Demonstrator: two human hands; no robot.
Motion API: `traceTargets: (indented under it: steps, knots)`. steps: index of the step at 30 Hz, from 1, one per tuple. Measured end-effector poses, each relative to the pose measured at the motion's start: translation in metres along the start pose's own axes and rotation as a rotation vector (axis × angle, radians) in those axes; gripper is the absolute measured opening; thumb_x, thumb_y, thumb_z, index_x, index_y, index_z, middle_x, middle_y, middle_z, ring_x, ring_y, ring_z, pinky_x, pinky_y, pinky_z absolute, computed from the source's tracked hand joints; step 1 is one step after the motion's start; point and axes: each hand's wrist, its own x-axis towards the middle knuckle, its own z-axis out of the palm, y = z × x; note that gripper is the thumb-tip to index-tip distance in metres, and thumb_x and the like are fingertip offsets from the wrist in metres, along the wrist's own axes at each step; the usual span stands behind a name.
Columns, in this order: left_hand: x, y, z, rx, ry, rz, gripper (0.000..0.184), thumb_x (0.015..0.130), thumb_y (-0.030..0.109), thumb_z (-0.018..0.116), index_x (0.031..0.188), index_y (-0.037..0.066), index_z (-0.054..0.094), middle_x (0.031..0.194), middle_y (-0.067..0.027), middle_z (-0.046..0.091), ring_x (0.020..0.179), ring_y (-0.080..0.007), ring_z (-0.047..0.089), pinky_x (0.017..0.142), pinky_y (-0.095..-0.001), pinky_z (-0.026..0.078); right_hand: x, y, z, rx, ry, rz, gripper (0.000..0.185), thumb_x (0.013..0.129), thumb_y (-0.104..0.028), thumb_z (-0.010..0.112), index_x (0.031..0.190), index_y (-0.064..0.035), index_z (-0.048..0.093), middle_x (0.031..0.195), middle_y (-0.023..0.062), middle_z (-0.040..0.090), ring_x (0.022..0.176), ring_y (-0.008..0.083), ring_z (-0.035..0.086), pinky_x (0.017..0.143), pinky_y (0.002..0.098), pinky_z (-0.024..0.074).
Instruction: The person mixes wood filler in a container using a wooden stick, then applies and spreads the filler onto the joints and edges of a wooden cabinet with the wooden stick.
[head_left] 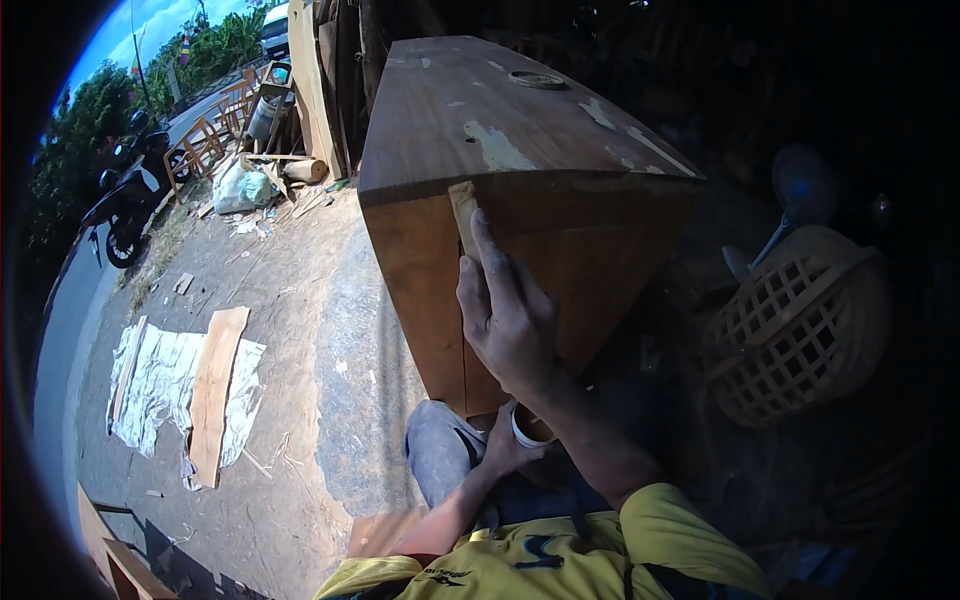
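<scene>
My right hand [510,320] is closed around a flat, tan strip [463,205], its index finger stretched along it. The strip's upper end touches the front panel of a wooden cabinet [590,230], just under the top edge and beside a vertical seam. Whether the strip is a scraper or a piece of wood I cannot make out. Lower down, near my knee, my left hand [507,450] grips a small white-rimmed cup [520,432] with brownish contents, partly hidden by my right forearm. Pale patches [497,147] mark the cabinet's brown top.
A round lid [537,80] lies on the cabinet top. To the right, a plastic lattice basket [790,340] stands in shadow. Wooden boards [218,395] rest on white cloth on the ground at left. Farther back are a motorcycle [130,200], scrap wood and a plastic sack [240,188].
</scene>
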Motion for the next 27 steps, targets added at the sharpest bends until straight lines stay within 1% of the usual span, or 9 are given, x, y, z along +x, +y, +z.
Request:
traceTargets:
  steps: [4, 8, 10, 13, 17, 20, 23, 25, 27]
  knots:
    - [-0.005, -0.012, 0.004, -0.006, -0.018, -0.013, 0.115, 0.064, 0.025, 0.102, 0.158, 0.003, 0.038, 0.147, -0.0218, 0.056, 0.141, -0.04, 0.059, 0.118, -0.0486, 0.05, -0.009, -0.003, -0.009, -0.002, -0.065, 0.055, 0.059, 0.102, -0.009, 0.075, 0.158, -0.0019, 0.058, 0.072, 0.0084, 0.056, 0.049, 0.0212, 0.057, 0.044, 0.0378, 0.0472]
    - [-0.004, -0.006, 0.001, -0.039, -0.05, -0.046, 0.115, 0.063, 0.026, 0.102, 0.157, 0.002, 0.04, 0.147, -0.0224, 0.056, 0.141, -0.041, 0.058, 0.119, -0.0486, 0.049, -0.004, 0.002, -0.014, 0.042, 0.006, 0.051, 0.057, 0.103, -0.01, 0.074, 0.157, -0.0024, 0.059, 0.072, 0.0089, 0.057, 0.05, 0.0222, 0.059, 0.044, 0.0377, 0.0481]
    - [-0.007, -0.007, 0.005, 0.053, 0.018, -0.044, 0.116, 0.063, 0.029, 0.103, 0.156, 0.0, 0.04, 0.148, -0.0237, 0.055, 0.141, -0.0418, 0.057, 0.119, -0.0488, 0.049, -0.004, 0.007, -0.018, -0.049, -0.107, 0.106, 0.053, 0.103, -0.003, 0.073, 0.154, -0.0006, 0.061, 0.08, 0.0136, 0.065, 0.062, 0.0253, 0.069, 0.055, 0.0402, 0.0544]
    - [-0.003, -0.005, 0.001, 0.025, 0.003, 0.025, 0.119, 0.063, 0.033, 0.104, 0.157, -0.002, 0.039, 0.149, -0.0246, 0.055, 0.143, -0.0422, 0.056, 0.12, -0.049, 0.048, -0.009, 0.004, -0.031, 0.021, -0.12, 0.148, 0.053, 0.103, -0.003, 0.073, 0.154, 0.0, 0.061, 0.08, 0.0136, 0.065, 0.062, 0.0243, 0.068, 0.055, 0.0399, 0.0539]
    - [-0.007, -0.018, 0.007, 0.106, -0.026, -0.043, 0.122, 0.062, 0.035, 0.104, 0.157, -0.003, 0.038, 0.15, -0.025, 0.054, 0.144, -0.0423, 0.055, 0.121, -0.0491, 0.047, -0.003, 0.02, -0.029, 0.033, 0.004, 0.131, 0.053, 0.103, -0.002, 0.073, 0.154, -0.0001, 0.061, 0.081, 0.014, 0.065, 0.062, 0.0236, 0.067, 0.056, 0.0399, 0.0534]
    - [-0.005, -0.016, 0.006, 0.097, -0.023, -0.032, 0.122, 0.062, 0.035, 0.104, 0.158, -0.003, 0.038, 0.151, -0.0256, 0.053, 0.145, -0.0426, 0.054, 0.121, -0.049, 0.047, -0.006, 0.03, -0.027, -0.038, 0.017, 0.065, 0.055, 0.103, -0.009, 0.074, 0.156, -0.0036, 0.06, 0.073, 0.0107, 0.06, 0.053, 0.0233, 0.063, 0.047, 0.0388, 0.0506]
    - [-0.005, -0.015, 0.007, 0.099, -0.056, -0.045, 0.122, 0.063, 0.035, 0.103, 0.158, -0.003, 0.037, 0.151, -0.0258, 0.054, 0.143, -0.043, 0.056, 0.121, -0.049, 0.048, -0.009, 0.035, -0.027, 0.005, 0.089, 0.069, 0.055, 0.103, -0.007, 0.074, 0.155, -0.003, 0.061, 0.074, 0.0106, 0.06, 0.053, 0.0228, 0.063, 0.047, 0.039, 0.0504]
    - [-0.006, -0.016, 0.008, 0.115, -0.039, -0.004, 0.121, 0.064, 0.036, 0.103, 0.158, -0.003, 0.038, 0.15, -0.0251, 0.054, 0.143, -0.0423, 0.056, 0.12, -0.0491, 0.048, -0.018, 0.048, -0.02, -0.069, 0.022, 0.06, 0.053, 0.103, -0.001, 0.073, 0.154, -0.0007, 0.061, 0.082, 0.0143, 0.065, 0.062, 0.0244, 0.067, 0.055, 0.0403, 0.0533]
    - [-0.004, -0.014, 0.007, 0.103, -0.041, -0.021, 0.121, 0.064, 0.036, 0.104, 0.157, -0.002, 0.038, 0.149, -0.0247, 0.054, 0.143, -0.0416, 0.056, 0.12, -0.049, 0.048, -0.019, 0.035, -0.03, -0.036, 0.006, 0.099, 0.053, 0.103, -0.002, 0.073, 0.154, -0.0011, 0.061, 0.081, 0.0143, 0.065, 0.062, 0.0247, 0.067, 0.055, 0.0406, 0.0535]
